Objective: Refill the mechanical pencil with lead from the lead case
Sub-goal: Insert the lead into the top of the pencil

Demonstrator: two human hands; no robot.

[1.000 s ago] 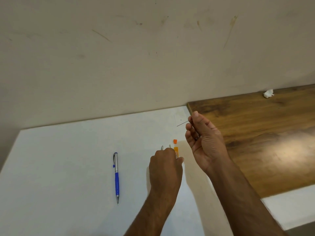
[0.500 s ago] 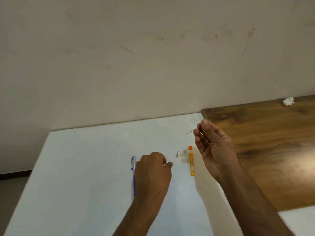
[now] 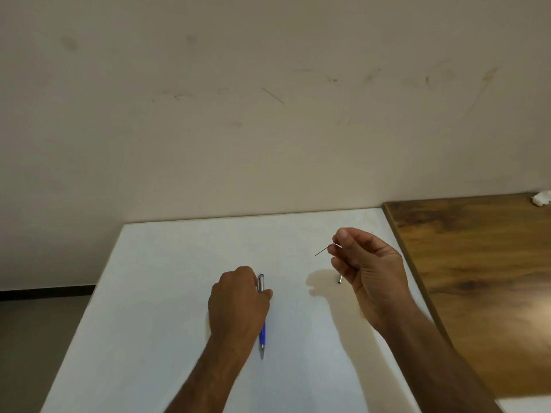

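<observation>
A blue and silver mechanical pencil [image 3: 262, 332] lies on the white table [image 3: 167, 281], tip toward me. My left hand [image 3: 238, 302] rests over its upper half, fingers curled around the silver end. My right hand [image 3: 366, 269] hovers above the table to the right and pinches a thin grey lead [image 3: 323, 250] between thumb and forefinger; the lead sticks out to the left. A small silver pencil cap [image 3: 339, 279] lies on the table just left of my right palm. The orange lead case is hidden behind my right wrist, apart from an orange sliver [image 3: 363, 317].
A wooden tabletop [image 3: 483, 263] adjoins the white table on the right, with a crumpled white scrap [image 3: 541, 198] at its far edge. A cream wall rises behind both. The white table's left edge drops to a grey floor [image 3: 35, 338].
My left hand moved left from the lead case to the pencil and closed over it. My right hand kept the lead pinched and turned slightly. The camera view shifted left.
</observation>
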